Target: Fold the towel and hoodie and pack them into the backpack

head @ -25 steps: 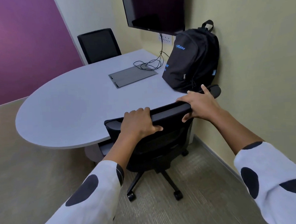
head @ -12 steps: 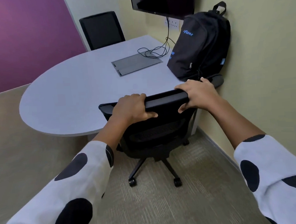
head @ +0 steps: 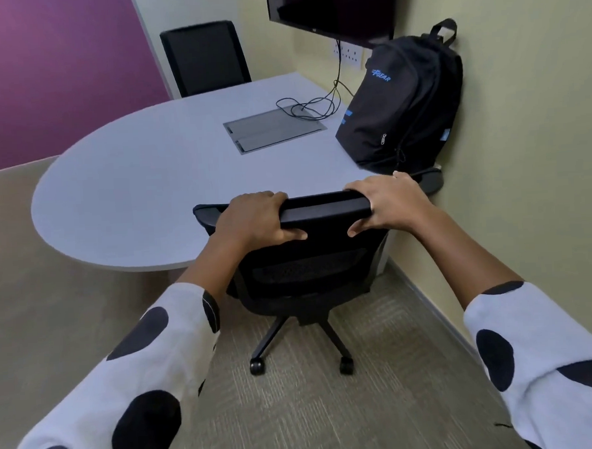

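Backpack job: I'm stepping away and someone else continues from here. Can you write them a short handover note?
Left hand: grips the top edge of the black office chair.
Right hand: grips the same top edge, further right.
Backpack: upright on the grey table, leaning against the wall, under the wall screen; zips look closed.
Towel and hoodie: neither in view.
Done: nothing folded or packed that shows.
Left: find the towel and hoodie, fold both, open the backpack, pack them in.

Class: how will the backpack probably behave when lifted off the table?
The backpack is soft fabric and sags against the wall, so it is likely floppy. It looks slack, so probably light. Its top loop should give an easy grip.
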Tool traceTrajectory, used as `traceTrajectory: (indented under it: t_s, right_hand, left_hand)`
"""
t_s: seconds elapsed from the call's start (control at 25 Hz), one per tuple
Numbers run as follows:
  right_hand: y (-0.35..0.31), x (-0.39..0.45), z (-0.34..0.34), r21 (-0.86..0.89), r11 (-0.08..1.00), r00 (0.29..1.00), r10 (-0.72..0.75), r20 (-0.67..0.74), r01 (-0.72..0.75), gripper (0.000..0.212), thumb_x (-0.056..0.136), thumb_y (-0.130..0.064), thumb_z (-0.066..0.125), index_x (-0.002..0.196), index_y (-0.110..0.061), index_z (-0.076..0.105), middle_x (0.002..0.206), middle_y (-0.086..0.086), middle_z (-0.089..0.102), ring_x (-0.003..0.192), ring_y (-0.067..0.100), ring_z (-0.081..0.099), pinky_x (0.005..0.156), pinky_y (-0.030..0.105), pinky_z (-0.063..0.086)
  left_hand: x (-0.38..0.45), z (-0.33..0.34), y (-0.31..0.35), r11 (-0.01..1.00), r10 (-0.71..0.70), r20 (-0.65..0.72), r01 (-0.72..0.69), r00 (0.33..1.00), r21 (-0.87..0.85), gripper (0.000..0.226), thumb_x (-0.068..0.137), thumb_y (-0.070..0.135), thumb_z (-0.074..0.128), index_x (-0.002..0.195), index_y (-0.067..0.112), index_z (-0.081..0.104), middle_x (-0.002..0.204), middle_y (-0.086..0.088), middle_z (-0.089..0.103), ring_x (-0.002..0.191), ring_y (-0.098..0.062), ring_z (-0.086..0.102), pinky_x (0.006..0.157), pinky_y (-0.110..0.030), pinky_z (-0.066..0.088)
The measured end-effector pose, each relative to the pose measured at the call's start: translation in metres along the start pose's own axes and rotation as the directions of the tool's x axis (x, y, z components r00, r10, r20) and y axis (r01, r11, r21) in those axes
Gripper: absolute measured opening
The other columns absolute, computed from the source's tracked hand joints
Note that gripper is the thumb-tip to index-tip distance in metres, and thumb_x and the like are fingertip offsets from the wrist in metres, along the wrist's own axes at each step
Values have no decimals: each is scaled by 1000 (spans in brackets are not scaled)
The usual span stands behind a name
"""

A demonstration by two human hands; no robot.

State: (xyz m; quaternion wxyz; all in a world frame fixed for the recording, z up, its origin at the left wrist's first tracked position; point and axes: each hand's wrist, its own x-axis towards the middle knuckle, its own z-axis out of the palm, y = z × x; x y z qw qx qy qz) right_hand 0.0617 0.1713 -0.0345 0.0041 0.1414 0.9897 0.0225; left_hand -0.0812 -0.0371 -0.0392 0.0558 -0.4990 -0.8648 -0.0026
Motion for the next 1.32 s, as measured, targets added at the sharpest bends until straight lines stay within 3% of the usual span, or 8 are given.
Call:
traceTrajectory:
  t_s: [0.16, 0.32, 0.44, 0.72, 0.92, 1.04, 1.2, 1.32]
  right_hand:
    - [-5, -4, 0, 34, 999, 1000, 29, 8, -29, 97, 62, -76, 64, 142, -31, 35, 136, -4, 51, 128, 19, 45, 111, 48, 21]
    - [-20, -2, -4, -2, 1000, 1000, -13, -14, 13, 95, 66, -77, 60, 143, -29, 34, 132, -4, 54, 120, 21, 51, 100, 39, 35]
    - [-28, 0, -7, -19, 998, 998, -59, -22, 59, 87, 73, -73, 58, 144, -28, 35, 130, -4, 56, 116, 22, 54, 92, 35, 40]
    - [-21, 3, -6, 34, 996, 996, -87, -4, 87, 88, 73, -72, 58, 144, -26, 34, 131, -4, 55, 118, 22, 53, 95, 36, 40]
    - [-19, 0, -6, 20, 994, 994, -106, -23, 107, 90, 74, -72, 59, 146, -25, 31, 132, -3, 54, 117, 22, 53, 95, 35, 40]
    - [-17, 0, -11, 23, 995, 995, -101, 6, 101, 103, 66, -76, 61, 148, -24, 28, 134, -3, 53, 120, 21, 51, 97, 35, 39]
    - [-13, -6, -20, 344, 930, 982, -169, 90, 128, 130, 34, -86, 63, 147, -32, 29, 143, -8, 45, 132, 13, 42, 107, 31, 33]
    - [5, 0, -39, 695, 712, 994, -37, -107, 102, 120, 35, -88, 66, 141, -37, 39, 137, -13, 51, 126, 5, 47, 106, 31, 38]
  left_hand:
    - [0, -1, -6, 998, 57, 50, -56, 997, -31, 79, 71, 78, 52, 122, 18, 49, 106, -3, 60, 93, -24, 58, 69, -31, 33]
    - [-7, -2, -27, 998, 59, 37, -58, 998, -39, 78, 75, 76, 51, 130, 21, 45, 114, -1, 60, 98, -25, 58, 71, -31, 37]
    - [-15, -1, -41, 999, 24, 28, -23, 999, -34, 83, 75, 76, 49, 140, 25, 38, 125, 1, 57, 107, -25, 57, 84, -35, 42]
    - [-13, -4, -37, 999, 34, 34, -33, 999, -32, 88, 77, 76, 47, 147, 27, 30, 139, 3, 47, 118, -23, 52, 94, -36, 41]
    - [-16, -6, -30, 1000, 23, 55, -22, 998, -17, 89, 76, 78, 46, 147, 27, 29, 134, 2, 51, 116, -23, 53, 92, -35, 41]
    - [-16, -9, -28, 1000, 19, 101, -17, 995, -25, 107, 61, 92, 36, 147, 29, 26, 130, 2, 54, 112, -21, 54, 91, -33, 40]
    - [-17, -21, -30, 966, -4, 200, 55, 980, -254, 111, 53, 98, 29, 148, 44, 10, 145, 2, 40, 128, -23, 44, 103, -38, 36]
    - [-3, -37, -26, 897, -93, 59, 109, 994, -427, 104, 61, 96, 18, 150, 41, 9, 159, 5, 13, 146, -16, 10, 118, -43, 15]
